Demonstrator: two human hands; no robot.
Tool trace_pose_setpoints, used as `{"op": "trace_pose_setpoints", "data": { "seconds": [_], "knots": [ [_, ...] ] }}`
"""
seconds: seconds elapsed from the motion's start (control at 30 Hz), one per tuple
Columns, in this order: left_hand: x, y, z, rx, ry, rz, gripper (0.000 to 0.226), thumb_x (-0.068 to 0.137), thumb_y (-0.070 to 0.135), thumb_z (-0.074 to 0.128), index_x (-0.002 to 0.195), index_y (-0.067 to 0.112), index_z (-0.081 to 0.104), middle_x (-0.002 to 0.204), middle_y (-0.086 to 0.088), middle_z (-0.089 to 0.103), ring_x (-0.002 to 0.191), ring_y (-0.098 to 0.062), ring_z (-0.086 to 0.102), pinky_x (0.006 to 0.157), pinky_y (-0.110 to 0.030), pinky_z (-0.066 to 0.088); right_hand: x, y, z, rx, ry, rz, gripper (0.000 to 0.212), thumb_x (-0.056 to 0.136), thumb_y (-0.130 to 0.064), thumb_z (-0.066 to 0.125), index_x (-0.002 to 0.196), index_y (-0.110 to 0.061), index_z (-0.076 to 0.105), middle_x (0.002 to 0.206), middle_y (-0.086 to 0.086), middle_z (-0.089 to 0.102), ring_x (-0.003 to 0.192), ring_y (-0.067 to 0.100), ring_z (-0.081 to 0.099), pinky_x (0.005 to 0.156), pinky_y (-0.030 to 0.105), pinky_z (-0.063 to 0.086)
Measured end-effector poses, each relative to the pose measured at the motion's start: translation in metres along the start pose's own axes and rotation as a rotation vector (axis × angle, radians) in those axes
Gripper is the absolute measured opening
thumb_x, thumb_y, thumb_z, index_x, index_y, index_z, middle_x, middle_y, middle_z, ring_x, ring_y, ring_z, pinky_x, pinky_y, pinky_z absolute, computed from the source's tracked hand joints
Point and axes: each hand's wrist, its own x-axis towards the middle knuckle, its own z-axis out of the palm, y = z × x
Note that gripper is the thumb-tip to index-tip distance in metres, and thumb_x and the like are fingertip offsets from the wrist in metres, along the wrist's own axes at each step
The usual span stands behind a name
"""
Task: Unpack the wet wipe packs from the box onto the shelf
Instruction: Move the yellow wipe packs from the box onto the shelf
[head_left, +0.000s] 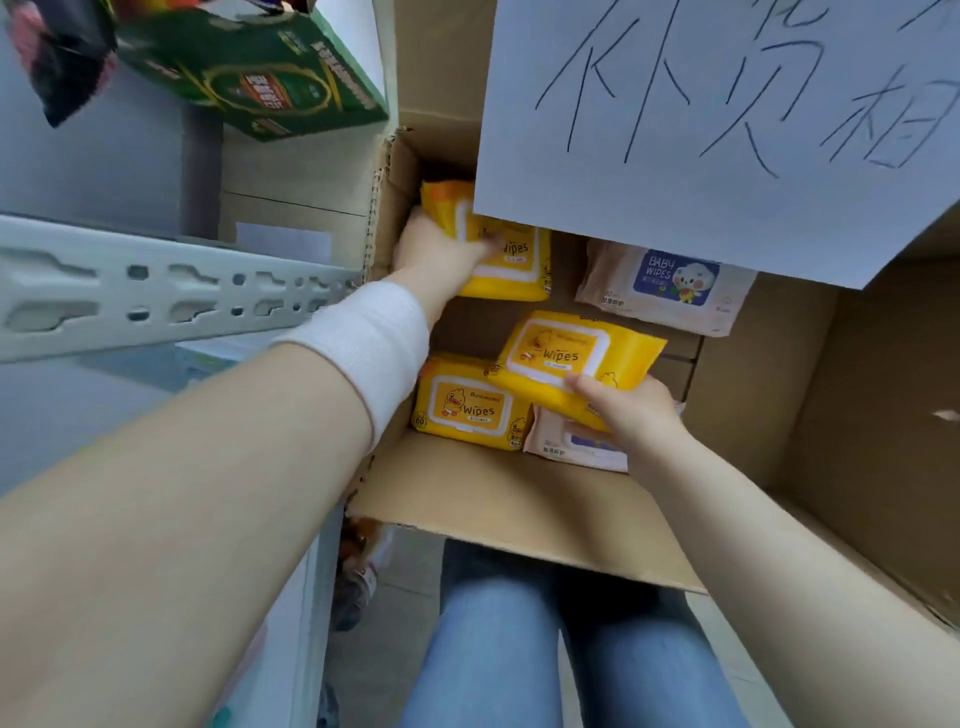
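Cardboard box (519, 499), open, flaps spread, standing on the floor ahead of blue-jeaned knees (498, 639); large white paper sign (727, 130) with handwritten characters overhanging the far part of the opening. Contents visible: five wet wipe packs. Far yellow pack (511, 260), at the back left corner, partly under the sign, gripped by left hand (441, 249), fingers curled over its lid and thumb side against its left end; white wrist wrap (374, 353) on that forearm. Tilted yellow pack (576, 358), raised off the layer beneath, pinched at its near edge by right hand (631, 415), thumb on top, fingers underneath. Flat yellow pack (465, 402), lying loose at the near left, untouched. Near pink pack (576, 441), mostly hidden under the tilted yellow pack and the right hand. Far pink pack (665, 291), labelled baby wipes, lying at the back right, just beside the sign's edge. Metal shelf rail (156, 291) at left, slotted; green carton (249, 67) on a higher level. No wipe pack discernible on the shelf surfaces in view. Progress, by estimate: early to middle; two packs in hand ready to lift out, three more left in the box, any deeper layers hidden.
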Motion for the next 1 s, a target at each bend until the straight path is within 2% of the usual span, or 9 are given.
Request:
{"op": "trace_pose_setpoints", "data": {
  "seconds": [0.1, 0.17, 0.27, 0.4, 0.53, 0.6, 0.77, 0.87, 1.0],
  "knots": [
    [-0.052, -0.004, -0.028, -0.061, -0.004, -0.016, 0.085, 0.065, 0.042, 0.079, 0.133, 0.009, 0.040, 0.129, -0.009, 0.056, 0.118, -0.027, 0.055, 0.102, -0.045, 0.044, -0.046, 0.003, -0.041, 0.029, 0.016, -0.034, 0.028, 0.082, -0.012, 0.069, 0.104, -0.017, 0.052, 0.100, 0.004, 0.060, 0.090, 0.025, 0.061, 0.050, 0.027, 0.059],
    [-0.102, -0.010, -0.047, -0.142, 0.004, -0.017, 0.090, 0.063, 0.046, 0.077, 0.135, 0.009, 0.037, 0.130, -0.006, 0.055, 0.118, -0.025, 0.055, 0.104, -0.042, 0.043, -0.081, 0.004, -0.063, -0.016, -0.004, -0.068, 0.033, 0.082, -0.014, 0.069, 0.110, -0.018, 0.052, 0.110, 0.006, 0.061, 0.096, 0.026, 0.062, 0.058, 0.030, 0.060],
    [-0.197, -0.019, -0.079, -0.269, 0.015, 0.004, 0.068, 0.078, 0.036, 0.071, 0.133, 0.006, 0.044, 0.125, -0.005, 0.058, 0.112, -0.020, 0.058, 0.100, -0.032, 0.043, -0.138, 0.008, -0.090, -0.062, -0.110, -0.089, 0.029, 0.081, -0.016, 0.070, 0.106, -0.018, 0.056, 0.116, 0.012, 0.064, 0.095, 0.025, 0.065, 0.072, 0.039, 0.060],
    [-0.337, -0.036, -0.131, -0.524, 0.094, 0.086, 0.034, 0.085, 0.026, 0.066, 0.116, 0.016, 0.056, 0.112, -0.005, 0.067, 0.091, -0.016, 0.068, 0.084, -0.035, 0.056, -0.228, 0.009, -0.112, -0.134, -0.416, -0.175, 0.038, 0.084, -0.013, 0.064, 0.121, -0.009, 0.055, 0.107, 0.007, 0.069, 0.079, 0.014, 0.073, 0.058, 0.025, 0.060],
    [-0.480, -0.042, -0.195, -0.710, 0.243, 0.213, 0.022, 0.087, 0.025, 0.062, 0.107, 0.026, 0.053, 0.095, 0.006, 0.069, 0.077, -0.006, 0.069, 0.068, -0.026, 0.058, -0.328, 0.015, -0.123, -0.356, -0.603, -0.333, 0.097, 0.037, -0.038, 0.092, 0.123, -0.009, 0.057, 0.106, 0.005, 0.073, 0.089, 0.018, 0.073, 0.063, 0.026, 0.059],
    [-0.547, -0.050, -0.230, -0.790, 0.338, 0.287, 0.019, 0.088, 0.028, 0.060, 0.106, 0.027, 0.055, 0.090, 0.009, 0.072, 0.078, -0.008, 0.071, 0.064, -0.026, 0.057, -0.374, 0.019, -0.119, -0.423, -0.692, -0.383, 0.108, 0.026, -0.044, 0.093, 0.122, -0.012, 0.057, 0.110, 0.006, 0.072, 0.096, 0.022, 0.071, 0.066, 0.027, 0.059],
    [-0.691, -0.104, -0.297, -0.901, 0.577, 0.487, 0.026, 0.095, 0.037, 0.045, 0.115, 0.025, 0.055, 0.084, 0.014, 0.075, 0.079, -0.002, 0.072, 0.058, -0.017, 0.054, -0.475, 0.050, -0.073, -0.552, -0.889, -0.509, 0.114, 0.027, -0.045, 0.094, 0.127, -0.010, 0.052, 0.120, 0.009, 0.067, 0.106, 0.030, 0.066, 0.083, 0.040, 0.056],
    [-0.752, -0.164, -0.325, -0.951, 0.708, 0.495, 0.036, 0.094, 0.041, 0.045, 0.124, 0.023, 0.055, 0.096, 0.011, 0.074, 0.089, -0.005, 0.071, 0.063, -0.019, 0.055, -0.529, 0.091, -0.030, -0.594, -1.002, -0.571, 0.107, 0.027, -0.044, 0.094, 0.121, -0.013, 0.055, 0.114, 0.006, 0.070, 0.100, 0.024, 0.069, 0.071, 0.031, 0.060],
    [-0.824, -0.263, -0.354, -0.986, 0.870, 0.431, 0.021, 0.093, 0.040, 0.046, 0.104, 0.028, 0.059, 0.080, 0.020, 0.074, 0.077, 0.003, 0.070, 0.057, -0.016, 0.054, -0.600, 0.167, 0.035, -0.641, -1.124, -0.647, 0.082, 0.035, -0.040, 0.090, 0.107, -0.012, 0.062, 0.098, 0.001, 0.075, 0.088, 0.016, 0.073, 0.063, 0.023, 0.058]
  ]
}}
